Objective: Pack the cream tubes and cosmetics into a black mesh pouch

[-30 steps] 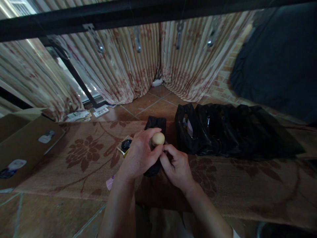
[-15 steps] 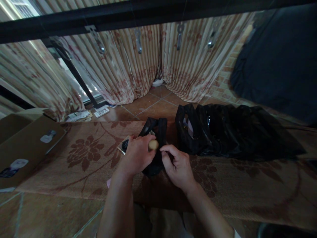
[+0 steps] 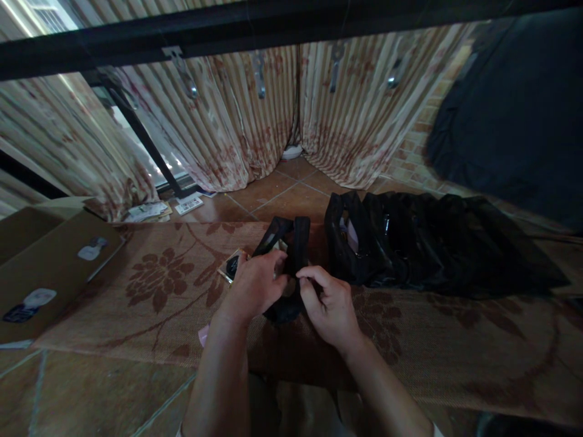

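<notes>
A small black pouch (image 3: 302,243) with a see-through, mesh-like look stands with its mouth spread on the patterned cloth. My right hand (image 3: 330,306) pinches the pouch's right edge between thumb and forefinger. Over the mouth, my left hand (image 3: 255,282) has its thumb and fingers apart, with nothing seen between them. Something dim and roundish shows inside below the left thumb, partly hidden. Beside the left hand lies a flat square pack (image 3: 230,266) with a dark round centre. A small pink piece (image 3: 203,335) pokes out by the left forearm.
Several filled black pouches (image 3: 396,243) stand in a row at right. An open cardboard box (image 3: 68,261) sits at left. Papers (image 3: 148,211) lie on the tiled floor behind the cloth-covered surface (image 3: 159,321). A dark bar (image 3: 291,27) with hanging metal clips crosses above, before curtains.
The yellowish round-ended item in my left hand has gone down into the pouch, and the left fingers have parted. My right hand keeps its pinch on the edge.
</notes>
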Action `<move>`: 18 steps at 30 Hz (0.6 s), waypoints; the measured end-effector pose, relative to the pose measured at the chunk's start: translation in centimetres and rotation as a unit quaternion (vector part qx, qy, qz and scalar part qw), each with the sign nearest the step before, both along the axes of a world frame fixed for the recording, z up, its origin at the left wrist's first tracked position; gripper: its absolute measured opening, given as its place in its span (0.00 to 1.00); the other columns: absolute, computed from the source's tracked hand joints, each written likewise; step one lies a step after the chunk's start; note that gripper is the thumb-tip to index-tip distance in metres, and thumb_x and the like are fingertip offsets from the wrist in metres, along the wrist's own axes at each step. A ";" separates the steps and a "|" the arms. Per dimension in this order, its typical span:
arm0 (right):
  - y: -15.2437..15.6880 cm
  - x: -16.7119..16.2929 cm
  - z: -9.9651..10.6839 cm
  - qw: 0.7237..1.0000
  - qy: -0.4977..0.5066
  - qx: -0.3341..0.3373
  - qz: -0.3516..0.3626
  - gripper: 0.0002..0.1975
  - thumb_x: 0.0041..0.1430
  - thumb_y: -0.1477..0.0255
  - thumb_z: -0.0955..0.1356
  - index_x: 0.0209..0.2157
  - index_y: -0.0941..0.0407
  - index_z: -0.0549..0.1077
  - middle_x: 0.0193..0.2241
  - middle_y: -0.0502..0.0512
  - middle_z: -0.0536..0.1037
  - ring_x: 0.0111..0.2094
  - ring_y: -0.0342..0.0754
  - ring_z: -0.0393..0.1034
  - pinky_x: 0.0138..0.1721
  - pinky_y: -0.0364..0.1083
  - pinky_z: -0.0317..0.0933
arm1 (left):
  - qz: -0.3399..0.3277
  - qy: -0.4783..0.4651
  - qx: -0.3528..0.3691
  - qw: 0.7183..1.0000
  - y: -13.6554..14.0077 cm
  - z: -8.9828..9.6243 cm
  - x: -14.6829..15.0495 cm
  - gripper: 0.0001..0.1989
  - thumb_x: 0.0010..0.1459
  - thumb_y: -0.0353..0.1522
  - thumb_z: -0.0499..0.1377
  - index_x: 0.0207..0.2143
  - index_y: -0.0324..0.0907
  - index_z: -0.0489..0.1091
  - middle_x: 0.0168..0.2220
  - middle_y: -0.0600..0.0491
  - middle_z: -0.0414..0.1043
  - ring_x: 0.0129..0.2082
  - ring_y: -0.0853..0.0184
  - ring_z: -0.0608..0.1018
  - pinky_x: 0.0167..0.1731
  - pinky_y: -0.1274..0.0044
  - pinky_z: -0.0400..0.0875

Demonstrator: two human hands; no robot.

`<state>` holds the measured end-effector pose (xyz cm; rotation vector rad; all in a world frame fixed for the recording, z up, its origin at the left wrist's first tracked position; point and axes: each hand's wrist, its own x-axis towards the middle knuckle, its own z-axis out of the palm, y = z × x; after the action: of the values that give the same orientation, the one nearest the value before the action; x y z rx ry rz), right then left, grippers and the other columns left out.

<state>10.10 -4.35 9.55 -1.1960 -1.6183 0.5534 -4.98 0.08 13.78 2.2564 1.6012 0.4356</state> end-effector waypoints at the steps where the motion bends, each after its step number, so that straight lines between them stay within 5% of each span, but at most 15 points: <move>1: 0.0 0.0 0.0 1.000 0.000 0.000 0.000 0.08 0.61 0.74 0.62 0.34 0.55 0.72 0.21 0.47 0.71 0.21 0.41 0.65 0.25 0.39 0.58 | 0.004 -0.022 0.004 1.000 0.1 -0.1 0.0 0.14 0.53 0.30 0.59 0.43 0.46 0.71 0.39 0.51 0.79 0.42 0.57 0.80 0.51 0.59 0.65; 6: 0.0 0.0 0.1 1.000 -0.001 0.000 -0.001 0.07 0.61 0.74 0.62 0.35 0.55 0.73 0.21 0.47 0.70 0.21 0.40 0.64 0.26 0.39 0.58 | 0.036 -0.216 0.052 0.974 0.7 -0.1 -0.3 0.12 0.56 0.31 0.58 0.44 0.42 0.71 0.41 0.48 0.78 0.42 0.63 0.80 0.45 0.69 0.73; 11: -0.1 0.0 -0.1 1.000 0.006 -0.005 0.003 0.07 0.62 0.74 0.63 0.35 0.56 0.73 0.20 0.46 0.68 0.21 0.40 0.63 0.25 0.39 0.57 | 0.179 -0.335 0.167 0.910 1.6 -0.2 -2.1 0.15 0.57 0.35 0.56 0.46 0.40 0.69 0.43 0.47 0.76 0.42 0.65 0.79 0.45 0.71 0.73; 14: -0.1 0.0 -0.1 1.000 0.005 -0.009 0.009 0.07 0.62 0.74 0.63 0.35 0.56 0.73 0.21 0.46 0.68 0.21 0.40 0.63 0.25 0.39 0.56 | 0.288 -0.258 0.169 0.906 2.2 -1.1 -3.6 0.18 0.55 0.35 0.57 0.48 0.40 0.67 0.46 0.44 0.74 0.46 0.60 0.77 0.48 0.65 0.70; 18: 0.0 -0.2 0.0 1.000 0.003 -0.003 0.010 0.07 0.62 0.74 0.63 0.35 0.56 0.73 0.21 0.46 0.69 0.21 0.40 0.63 0.25 0.39 0.56 | 0.371 -0.057 0.059 0.925 2.7 -2.9 -4.7 0.25 0.51 0.37 0.58 0.52 0.39 0.64 0.54 0.33 0.66 0.56 0.44 0.69 0.49 0.52 0.64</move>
<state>9.85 -4.40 9.59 -1.1832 -1.6271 0.5748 -9.69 2.78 10.84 1.5702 2.3772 0.8429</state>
